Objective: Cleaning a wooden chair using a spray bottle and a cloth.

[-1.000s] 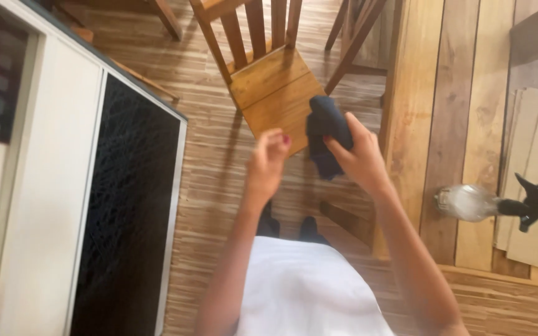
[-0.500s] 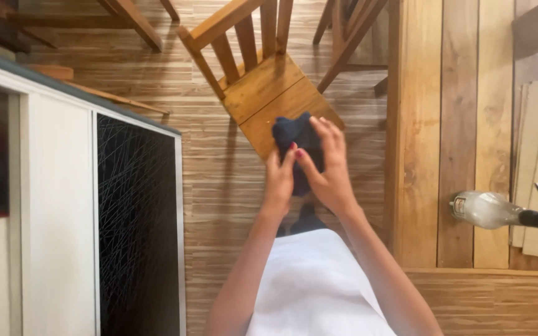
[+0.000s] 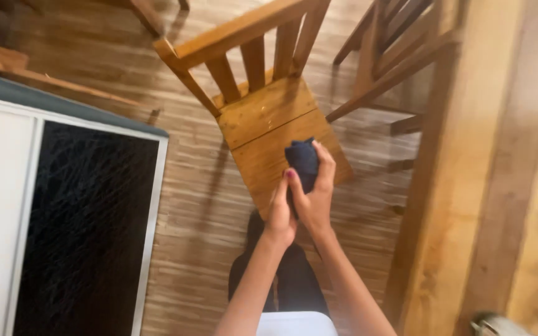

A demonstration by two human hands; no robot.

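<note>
Soft dark blue cloth (image 3: 302, 163), bunched into a small lump, held above the flat seat of a wooden chair (image 3: 263, 121) with a slatted back. Right hand (image 3: 316, 198) wrapped round the cloth, fingers (image 3: 327, 167) curled shut on it. Left hand (image 3: 279, 210) pressed against the cloth too, fingers nearly straight, touching it. Stripy wooden floor (image 3: 200, 186) underneath. Smooth plank bench (image 3: 499, 186) on the right.
</note>
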